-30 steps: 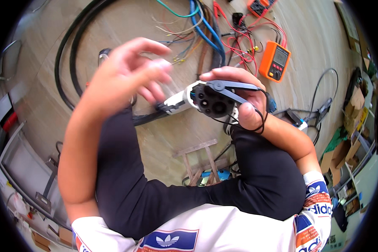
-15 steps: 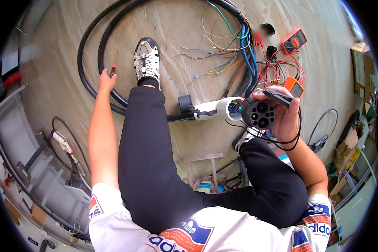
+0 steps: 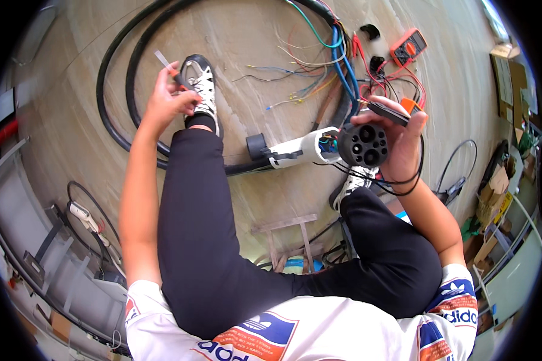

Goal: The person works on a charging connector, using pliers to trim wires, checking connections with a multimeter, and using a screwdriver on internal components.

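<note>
My left hand (image 3: 165, 102) is closed around a slim tool (image 3: 178, 78) with an orange-and-black handle and a pale flat end, above my shoe. Its exact kind is not clear. My right hand (image 3: 403, 147) grips a round black charging connector head (image 3: 364, 146), its face of several round holes turned up toward me. The same fingers hold a long black piece (image 3: 388, 112), and thin black leads (image 3: 417, 180) loop round the wrist. Just left of the connector head lies the white charging-gun shell (image 3: 294, 151), its open end showing coloured wires. A short black tube (image 3: 257, 146) sits at its other end.
A thick black cable (image 3: 104, 90) coils over the floor, ending in blue and thin coloured wires (image 3: 337, 66). Two orange multimeters (image 3: 409, 47) with red leads lie at the far right. A small wooden stool (image 3: 286, 224) stands between my legs. Shelving and boxes line both sides.
My left hand has lifted from beside the cable loop and come right and nearer my shoe, with the tool now tilted. My right hand still holds the connector head, slightly higher and further left in view.
</note>
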A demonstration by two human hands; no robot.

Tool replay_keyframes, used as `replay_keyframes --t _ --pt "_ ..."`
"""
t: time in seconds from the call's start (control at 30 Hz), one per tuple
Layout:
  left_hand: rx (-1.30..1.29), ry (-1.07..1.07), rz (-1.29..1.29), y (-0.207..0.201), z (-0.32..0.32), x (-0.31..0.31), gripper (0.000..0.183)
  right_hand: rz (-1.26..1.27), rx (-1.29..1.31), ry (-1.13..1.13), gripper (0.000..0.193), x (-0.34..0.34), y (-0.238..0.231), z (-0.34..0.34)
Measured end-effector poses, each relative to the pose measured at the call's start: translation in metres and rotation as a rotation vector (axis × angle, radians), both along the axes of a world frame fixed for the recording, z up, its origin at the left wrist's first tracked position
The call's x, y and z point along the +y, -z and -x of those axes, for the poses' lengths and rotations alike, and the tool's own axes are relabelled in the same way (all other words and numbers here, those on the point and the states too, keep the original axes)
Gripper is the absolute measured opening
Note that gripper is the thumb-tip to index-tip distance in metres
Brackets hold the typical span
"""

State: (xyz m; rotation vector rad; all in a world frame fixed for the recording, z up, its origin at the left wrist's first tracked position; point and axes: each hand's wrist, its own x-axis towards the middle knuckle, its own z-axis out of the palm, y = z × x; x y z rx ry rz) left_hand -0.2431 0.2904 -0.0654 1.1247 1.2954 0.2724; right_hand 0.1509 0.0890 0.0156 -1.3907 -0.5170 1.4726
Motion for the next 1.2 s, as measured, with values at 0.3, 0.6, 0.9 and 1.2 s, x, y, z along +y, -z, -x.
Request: replay_keyframes --t 0.3,0.6,0.9,1.2 --pt "-0.294 0.754 0.248 -0.111 -0.169 -0.037 0.042 0.06 0.09 0.03 0.1 -0.002 -0.001 0.0" --pt "-0.351 0.792 0.104 -0.108 -0.199 -0.061 0.074 0.06 0.117 0.05 0.095 0.001 -0.001 0.002" --pt "-0.375 0.791 0.171 -0.116 -0.202 -0.064 0.074 0.108 0.076 -0.021 0.101 0.002 -0.008 0.003" --pt "-0.337 0.814 0.057 -0.112 -0.2 -0.06 0.061 -0.106 0.146 -0.088 0.099 -0.008 0.006 -0.003"
